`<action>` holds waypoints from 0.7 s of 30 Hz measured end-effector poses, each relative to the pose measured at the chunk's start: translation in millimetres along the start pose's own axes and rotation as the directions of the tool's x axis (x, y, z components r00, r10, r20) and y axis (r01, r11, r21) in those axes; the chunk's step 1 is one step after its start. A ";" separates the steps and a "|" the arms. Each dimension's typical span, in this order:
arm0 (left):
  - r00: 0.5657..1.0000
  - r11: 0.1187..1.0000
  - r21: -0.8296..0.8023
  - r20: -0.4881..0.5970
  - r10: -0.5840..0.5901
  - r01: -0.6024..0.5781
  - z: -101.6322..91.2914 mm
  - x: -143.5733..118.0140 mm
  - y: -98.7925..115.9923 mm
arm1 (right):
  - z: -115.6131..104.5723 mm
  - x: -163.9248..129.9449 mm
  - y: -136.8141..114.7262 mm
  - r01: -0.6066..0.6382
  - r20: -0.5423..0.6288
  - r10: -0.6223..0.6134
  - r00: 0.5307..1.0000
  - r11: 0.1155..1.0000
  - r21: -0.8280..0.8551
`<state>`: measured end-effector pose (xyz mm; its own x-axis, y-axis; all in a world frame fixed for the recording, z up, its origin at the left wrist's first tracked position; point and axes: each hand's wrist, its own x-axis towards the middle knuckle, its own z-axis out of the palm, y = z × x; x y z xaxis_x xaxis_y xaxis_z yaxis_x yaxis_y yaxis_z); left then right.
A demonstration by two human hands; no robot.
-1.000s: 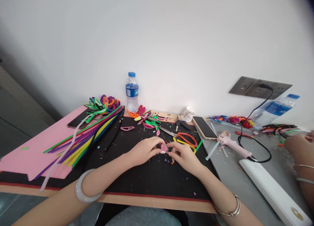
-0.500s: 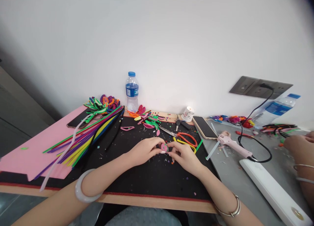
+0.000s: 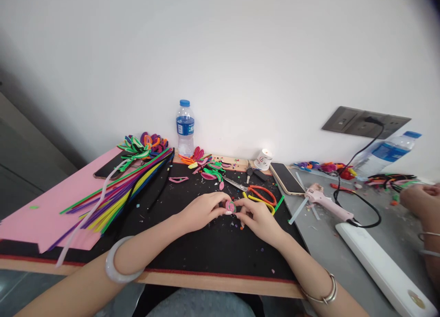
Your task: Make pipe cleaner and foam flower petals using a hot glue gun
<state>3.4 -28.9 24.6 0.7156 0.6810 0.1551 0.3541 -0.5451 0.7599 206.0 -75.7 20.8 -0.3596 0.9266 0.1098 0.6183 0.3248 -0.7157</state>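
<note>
Between my fingertips, over the black mat (image 3: pixel 213 255), is a small pink and green coiled pipe-cleaner piece (image 3: pixel 230 207). My left hand (image 3: pixel 205 211) pinches it from the left with thumb and forefinger. From the right, my right hand (image 3: pixel 257 219) pinches its edge, fingers curled. Just beyond my right hand lie scissors (image 3: pixel 263 194) with orange and yellow handles and a short green pipe cleaner (image 3: pixel 279 204). Pink and green bent pipe-cleaner shapes (image 3: pixel 213 174) lie further back, with one pink loop (image 3: pixel 178 180) to their left.
Long pipe cleaners (image 3: pixel 127 193) fan over pink sheets (image 3: pixel 44 216) at left. A water bottle (image 3: pixel 185 129) and paper cup (image 3: pixel 264 159) stand by the wall. Right are a phone (image 3: pixel 287 179), a corded glue gun (image 3: pixel 328 203), a white case (image 3: pixel 381 266) and another person's hand (image 3: pixel 417 200).
My hands and the coiled piece stay in almost the same place. At the far right, the other person's hands have shifted slightly.
</note>
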 end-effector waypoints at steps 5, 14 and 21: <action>1.000 1.000 0.003 0.005 -0.012 0.012 0.5 0.0 -0.3 | -0.1 0.5 -0.1 0.003 0.000 -0.003 1.000 1.000 -0.005; 1.000 1.000 0.001 0.008 -0.013 0.013 0.9 -0.4 0.0 | -0.9 -0.2 -1.6 -0.005 0.004 0.005 1.000 1.000 -0.003; 1.000 1.000 -0.004 0.011 -0.014 0.014 0.6 -0.1 0.7 | -0.7 -0.1 -2.2 -0.009 0.005 0.009 1.000 1.000 0.001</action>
<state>4.0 -29.6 24.7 0.7172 0.6831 0.1379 0.3615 -0.5339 0.7644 205.2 -76.3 22.8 -0.3574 0.9286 0.1004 0.6206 0.3164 -0.7174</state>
